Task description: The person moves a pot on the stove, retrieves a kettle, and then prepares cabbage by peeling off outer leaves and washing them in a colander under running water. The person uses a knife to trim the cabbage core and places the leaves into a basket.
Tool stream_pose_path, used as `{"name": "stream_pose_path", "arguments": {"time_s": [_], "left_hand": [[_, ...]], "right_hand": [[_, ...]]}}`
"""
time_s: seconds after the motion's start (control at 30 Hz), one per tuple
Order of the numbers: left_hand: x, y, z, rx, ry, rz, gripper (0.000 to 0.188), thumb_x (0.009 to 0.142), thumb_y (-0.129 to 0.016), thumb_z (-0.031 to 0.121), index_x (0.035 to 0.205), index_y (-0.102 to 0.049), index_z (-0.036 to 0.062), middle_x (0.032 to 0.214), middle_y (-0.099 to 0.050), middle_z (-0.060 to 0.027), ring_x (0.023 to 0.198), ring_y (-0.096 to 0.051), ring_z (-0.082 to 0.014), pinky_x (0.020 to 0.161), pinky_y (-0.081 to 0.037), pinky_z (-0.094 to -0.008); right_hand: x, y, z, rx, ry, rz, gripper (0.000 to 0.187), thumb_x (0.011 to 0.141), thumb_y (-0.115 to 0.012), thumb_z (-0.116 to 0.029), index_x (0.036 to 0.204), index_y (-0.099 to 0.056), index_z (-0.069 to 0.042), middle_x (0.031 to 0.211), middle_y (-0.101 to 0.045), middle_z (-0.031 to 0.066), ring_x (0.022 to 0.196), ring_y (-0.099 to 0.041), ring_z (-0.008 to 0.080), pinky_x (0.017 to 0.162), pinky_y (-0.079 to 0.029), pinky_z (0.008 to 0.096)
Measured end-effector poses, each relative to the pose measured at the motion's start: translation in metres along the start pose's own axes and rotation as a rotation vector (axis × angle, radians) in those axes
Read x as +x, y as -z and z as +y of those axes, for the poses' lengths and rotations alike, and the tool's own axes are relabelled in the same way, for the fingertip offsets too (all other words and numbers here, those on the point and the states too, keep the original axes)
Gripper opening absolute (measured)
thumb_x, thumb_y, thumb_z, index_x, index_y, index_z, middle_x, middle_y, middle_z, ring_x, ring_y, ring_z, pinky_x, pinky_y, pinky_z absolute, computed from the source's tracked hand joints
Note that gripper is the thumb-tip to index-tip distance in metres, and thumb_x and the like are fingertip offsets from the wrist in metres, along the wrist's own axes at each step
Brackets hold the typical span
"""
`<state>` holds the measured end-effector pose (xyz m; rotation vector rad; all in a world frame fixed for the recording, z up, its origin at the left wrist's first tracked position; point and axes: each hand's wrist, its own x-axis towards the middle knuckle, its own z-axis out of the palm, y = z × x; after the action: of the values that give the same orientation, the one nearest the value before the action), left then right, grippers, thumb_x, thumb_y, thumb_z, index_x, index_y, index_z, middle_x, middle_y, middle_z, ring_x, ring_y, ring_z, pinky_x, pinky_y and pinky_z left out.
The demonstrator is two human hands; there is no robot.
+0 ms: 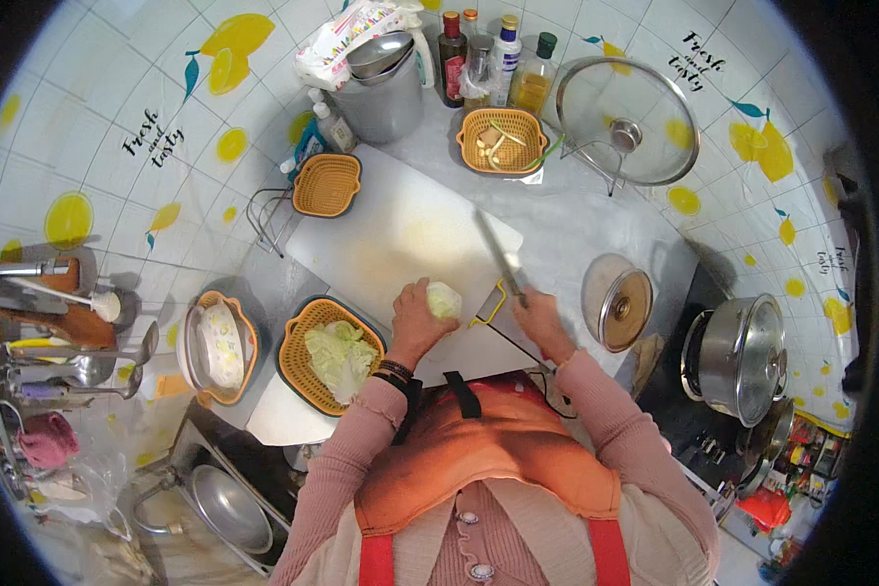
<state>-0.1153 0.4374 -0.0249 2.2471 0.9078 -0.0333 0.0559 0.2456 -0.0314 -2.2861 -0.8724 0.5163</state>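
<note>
Knife (498,250), its long axis slanting, points away-left from the gripping right hand (543,324); the left hand (417,324) clasps cabbage (445,301).

Black script lettering (149,135) on lemon-patterned white wall tiles (117,68), repeated upper right and far right, red label (454,74) on dark bottle (451,45), print too small to read

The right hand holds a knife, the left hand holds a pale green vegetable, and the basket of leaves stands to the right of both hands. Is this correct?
Not entirely: the right hand holds a knife and the left hand a pale green vegetable, but the basket of leaves stands to the left of both hands, as the head view shows.
</note>
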Motion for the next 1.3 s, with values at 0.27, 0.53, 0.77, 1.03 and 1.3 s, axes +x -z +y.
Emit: {"name": "stream_pose_path", "arguments": {"time_s": [0.27, 0.53, 0.77, 1.03, 1.3], "left_hand": [[-0.02, 0.036, 0.008, -0.384, -0.02, 0.04, 0.082, 0.069, -0.085, 0.026, 0.138, -0.048, 0.0008, 0.127, -0.06, -0.0174, 0.118, -0.057, -0.0322, 0.101, -0.047, -0.0426], [-0.067, 0.091, 0.022, -1.842, 0.161, -0.028, 0.053, 0.101, -0.056, 0.036, 0.142, -0.046, 0.0029, 0.138, -0.056, -0.012, 0.125, -0.057, -0.0258, 0.106, -0.047, -0.0416], [-0.104, 0.134, 0.016, -2.039, 0.073, 0.179, 0.062, 0.102, -0.049, 0.049, 0.143, -0.045, 0.0035, 0.142, -0.054, -0.0125, 0.129, -0.054, -0.029, 0.108, -0.045, -0.0444], [-0.144, 0.157, 0.016, -2.06, -0.249, 0.321, 0.073, 0.1, -0.041, 0.062, 0.147, -0.04, 0.006, 0.146, -0.049, -0.0114, 0.135, -0.047, -0.0293, 0.113, -0.038, -0.0462], [-0.178, 0.148, -0.034, -2.148, -0.199, 0.336, 0.076, 0.093, -0.058, 0.056, 0.149, -0.036, 0.0088, 0.15, -0.045, -0.0113, 0.137, -0.044, -0.0325, 0.111, -0.038, -0.0525]], "right_hand": [[0.002, 0.003, -0.007, -0.32, 0.244, 0.102, 0.034, 0.086, -0.063, -0.012, 0.116, -0.054, 0.001, 0.097, -0.064, 0.0218, 0.083, -0.066, 0.0405, 0.069, -0.056, 0.0483], [0.036, -0.067, -0.02, -0.501, 0.57, 0.046, 0.047, 0.087, -0.061, -0.011, 0.131, -0.051, 0.002, 0.098, -0.06, 0.0166, 0.088, -0.065, 0.0326, 0.068, -0.057, 0.0416], [0.04, -0.05, -0.085, -0.394, 0.509, -0.299, 0.062, 0.089, -0.067, -0.021, 0.143, -0.044, -0.001, 0.111, -0.061, 0.0161, 0.099, -0.063, 0.0314, 0.083, -0.054, 0.0412], [-0.021, -0.018, -0.248, 0.94, 0.441, -0.714, 0.086, 0.09, -0.075, -0.033, 0.154, -0.028, -0.001, 0.148, -0.045, 0.0121, 0.134, -0.046, 0.0222, 0.11, -0.039, 0.0351], [-0.03, -0.027, -0.279, 1.101, 0.106, -1.106, 0.092, 0.083, -0.08, -0.041, 0.151, -0.035, 0.001, 0.137, -0.055, 0.011, 0.12, -0.055, 0.0177, 0.098, -0.049, 0.0328]]}}
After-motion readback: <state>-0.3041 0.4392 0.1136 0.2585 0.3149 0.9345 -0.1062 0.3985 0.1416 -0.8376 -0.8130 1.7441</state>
